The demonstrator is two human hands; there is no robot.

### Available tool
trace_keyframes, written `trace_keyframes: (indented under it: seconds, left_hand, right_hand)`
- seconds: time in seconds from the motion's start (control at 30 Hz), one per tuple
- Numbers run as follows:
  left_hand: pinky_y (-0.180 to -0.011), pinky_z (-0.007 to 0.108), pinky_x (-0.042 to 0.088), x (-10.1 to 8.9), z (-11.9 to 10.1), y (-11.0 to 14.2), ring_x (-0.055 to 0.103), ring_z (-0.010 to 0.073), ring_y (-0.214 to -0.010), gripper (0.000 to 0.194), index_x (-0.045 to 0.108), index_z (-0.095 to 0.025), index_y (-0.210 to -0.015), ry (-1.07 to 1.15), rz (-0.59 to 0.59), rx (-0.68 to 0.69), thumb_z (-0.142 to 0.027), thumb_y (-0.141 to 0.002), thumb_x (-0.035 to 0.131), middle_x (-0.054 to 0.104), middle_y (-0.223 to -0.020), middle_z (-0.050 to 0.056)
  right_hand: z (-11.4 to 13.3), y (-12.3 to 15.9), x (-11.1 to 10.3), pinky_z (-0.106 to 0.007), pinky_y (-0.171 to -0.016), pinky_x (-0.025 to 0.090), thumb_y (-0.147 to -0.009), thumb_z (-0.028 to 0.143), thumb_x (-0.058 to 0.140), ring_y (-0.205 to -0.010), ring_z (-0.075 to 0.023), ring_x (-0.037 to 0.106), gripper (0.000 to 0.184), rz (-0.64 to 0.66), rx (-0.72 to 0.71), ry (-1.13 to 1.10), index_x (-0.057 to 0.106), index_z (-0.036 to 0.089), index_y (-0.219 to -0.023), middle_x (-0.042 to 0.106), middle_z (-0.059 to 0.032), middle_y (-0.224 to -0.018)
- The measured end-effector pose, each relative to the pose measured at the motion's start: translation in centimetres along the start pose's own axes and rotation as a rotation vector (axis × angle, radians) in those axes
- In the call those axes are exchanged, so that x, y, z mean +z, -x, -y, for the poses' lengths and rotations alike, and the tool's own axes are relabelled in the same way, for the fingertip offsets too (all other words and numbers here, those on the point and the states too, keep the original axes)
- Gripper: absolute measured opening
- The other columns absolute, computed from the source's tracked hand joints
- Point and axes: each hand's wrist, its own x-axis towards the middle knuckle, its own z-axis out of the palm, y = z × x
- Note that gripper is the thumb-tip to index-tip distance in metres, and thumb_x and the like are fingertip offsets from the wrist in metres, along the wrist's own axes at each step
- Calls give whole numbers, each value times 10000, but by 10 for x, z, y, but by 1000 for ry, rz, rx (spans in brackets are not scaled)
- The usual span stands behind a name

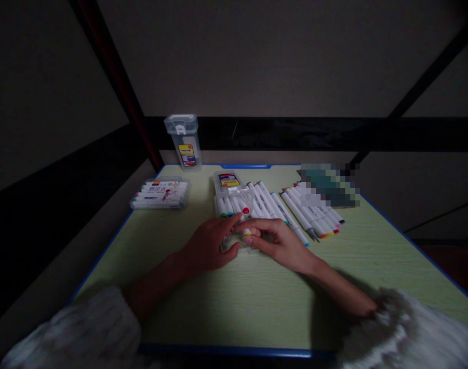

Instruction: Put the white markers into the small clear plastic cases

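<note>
My left hand curves around the near left corner of an open clear plastic marker case, thumb and fingers on either side of it. Between the thumb and fingers of my right hand is a white marker with a yellow end, held low over the case. Several white markers with coloured ends stand or lean in the case; a red-ended marker sticks up highest. The case's labelled lid is tilted back. My fingers hide the near part of the case.
Loose white markers lie right of the case, with another group farther right. A flat green item, partly pixelated, lies behind them. At the back left stands a tall clear case; a filled marker box lies at the left.
</note>
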Motion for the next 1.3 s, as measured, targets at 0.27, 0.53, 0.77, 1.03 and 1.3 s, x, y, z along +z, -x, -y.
trace_keyframes:
  seconds: [0.27, 0.53, 0.77, 1.03, 1.3]
  left_hand:
    - [-770, 286, 520, 1, 6, -1, 650, 160, -849, 372, 507, -118, -1189, 99, -7, -49, -127, -852, 348, 678, -988, 95]
    - [-723, 272, 525, 2, 6, -1, 650, 150, -800, 342, 549, -123, -1140, 51, -36, -60, -113, -846, 374, 683, -934, 81]
    - [-694, 261, 527, 5, 6, -1, 649, 143, -759, 322, 549, -140, -1142, 1, -52, -52, -125, -854, 405, 685, -900, 65]
    - [-717, 278, 533, 4, 7, -2, 657, 162, -797, 339, 506, -141, -1172, -28, -31, -9, -129, -841, 431, 683, -951, 78]
    - [-720, 279, 529, 1, 6, -3, 649, 156, -799, 355, 463, -147, -1210, -34, -2, 21, -161, -858, 416, 671, -960, 84]
  right_hand:
    - [2, 0, -1, -236, -539, 372, -827, 316, 540, -586, -109, 447, 285, 19, -11, 69, 679, 150, -1011, 594, -20, -713]
    - [3, 1, 1, -223, -520, 370, -826, 307, 545, -562, -100, 432, 276, 16, -11, 87, 679, 164, -1020, 560, 2, -652]
    - [2, 0, 1, -227, -521, 374, -827, 302, 540, -561, -100, 438, 273, 14, -24, 87, 679, 173, -1022, 557, 4, -641]
    - [2, 0, 1, -236, -551, 392, -830, 306, 537, -597, -109, 467, 272, 16, -18, 92, 679, 183, -1027, 607, -10, -700]
    - [1, 0, 1, -237, -555, 400, -838, 304, 530, -593, -110, 473, 276, 14, -33, 131, 674, 183, -1040, 633, -20, -733]
